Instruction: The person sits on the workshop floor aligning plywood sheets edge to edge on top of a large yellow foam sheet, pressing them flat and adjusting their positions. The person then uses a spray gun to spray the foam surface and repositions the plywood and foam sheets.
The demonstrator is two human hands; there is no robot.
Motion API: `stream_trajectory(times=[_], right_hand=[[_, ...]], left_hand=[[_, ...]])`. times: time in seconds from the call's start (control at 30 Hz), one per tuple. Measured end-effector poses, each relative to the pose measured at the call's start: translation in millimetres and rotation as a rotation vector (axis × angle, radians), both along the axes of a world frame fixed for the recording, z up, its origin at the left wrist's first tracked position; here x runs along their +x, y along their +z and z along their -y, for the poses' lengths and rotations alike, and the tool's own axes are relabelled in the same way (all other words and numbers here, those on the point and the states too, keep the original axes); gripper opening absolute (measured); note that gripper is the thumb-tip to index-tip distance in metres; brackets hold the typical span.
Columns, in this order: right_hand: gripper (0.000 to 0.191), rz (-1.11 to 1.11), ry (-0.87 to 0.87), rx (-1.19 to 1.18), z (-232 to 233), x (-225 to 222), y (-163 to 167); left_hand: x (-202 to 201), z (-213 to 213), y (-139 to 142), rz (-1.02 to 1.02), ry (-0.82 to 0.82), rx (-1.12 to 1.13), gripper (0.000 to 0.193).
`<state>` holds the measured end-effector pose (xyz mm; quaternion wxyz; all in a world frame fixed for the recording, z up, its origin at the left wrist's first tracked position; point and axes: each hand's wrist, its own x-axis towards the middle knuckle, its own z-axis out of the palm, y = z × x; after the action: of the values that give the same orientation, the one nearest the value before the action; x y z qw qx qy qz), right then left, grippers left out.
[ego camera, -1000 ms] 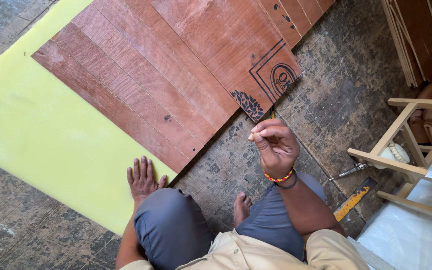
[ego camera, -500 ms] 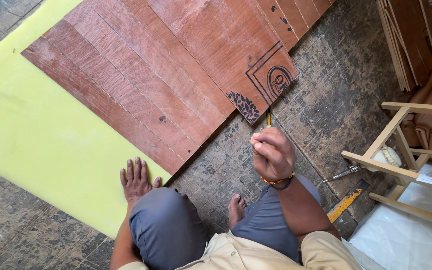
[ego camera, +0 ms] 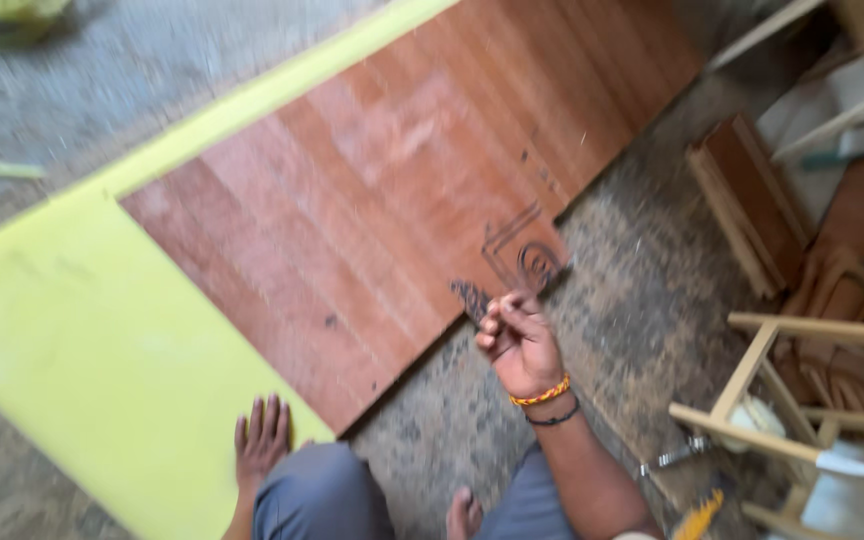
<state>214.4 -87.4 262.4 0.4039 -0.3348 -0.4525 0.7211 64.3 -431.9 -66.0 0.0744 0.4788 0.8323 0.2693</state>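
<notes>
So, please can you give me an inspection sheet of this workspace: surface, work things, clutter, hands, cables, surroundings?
Surface: rough grey floor, dusty.
Work things: reddish wooden panel with a carved scroll near its corner, lying on a yellow sheet.
Clutter: metal tool and yellow tool on the floor.
Hands: right hand closed at the panel edge; contents blurred. Left hand not in view.
Cables: nothing seen.
Surroundings: pale wooden frame, stacked wood pieces.

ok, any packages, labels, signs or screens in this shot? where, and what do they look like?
None in view: no package, label, sign or screen.
Nearest thing to a marking: dark drawn scroll pattern at the near corner of the red-brown wood panel, just ahead of the right hand.
</notes>
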Motion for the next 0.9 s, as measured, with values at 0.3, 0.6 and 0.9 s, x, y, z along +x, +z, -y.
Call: stream_trajectory(times=[0.3, 0.6, 0.9], right_hand=[[0.013, 0.539, 0.132, 0.887, -8.1, -19.6, -22.3], [0.01, 0.625, 0.168, 0.725, -11.1, -32.3, -31.5], [0.029, 0.982, 0.456, 0.855, 29.3, -121.4, -179.6]], left_hand=[[-15.9, -19.0, 22.5, -0.37, 0.018, 0.089, 0.061], [-16.8, -17.6, 31.9, -0.253, 0.03, 0.133, 0.064], [-13.7, 9.5, -3.2, -0.041, -0.059, -0.006, 0.081]])
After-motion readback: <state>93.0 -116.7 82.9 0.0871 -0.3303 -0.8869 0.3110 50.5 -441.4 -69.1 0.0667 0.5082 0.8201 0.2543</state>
